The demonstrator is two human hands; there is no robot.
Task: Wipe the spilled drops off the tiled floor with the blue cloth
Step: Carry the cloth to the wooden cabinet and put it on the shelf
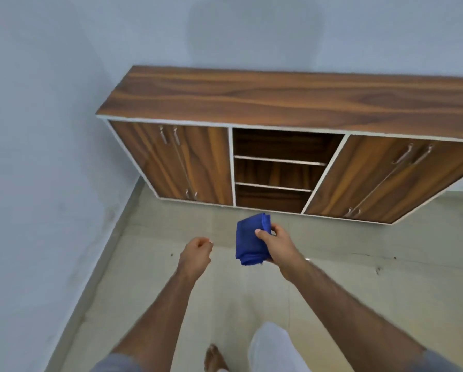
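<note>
Gripping the blue cloth (250, 241): right hand (280, 247).

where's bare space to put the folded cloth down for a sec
Bare patches: the cabinet top, the open middle shelves between its doors, and the floor between wall and left hand. The right hand holds the blue cloth.

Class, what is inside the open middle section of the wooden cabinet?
The cabinet middle section shows only two pale shelves and dark wood back; nothing visible on them. Behind the closed doors cannot be seen.
</note>
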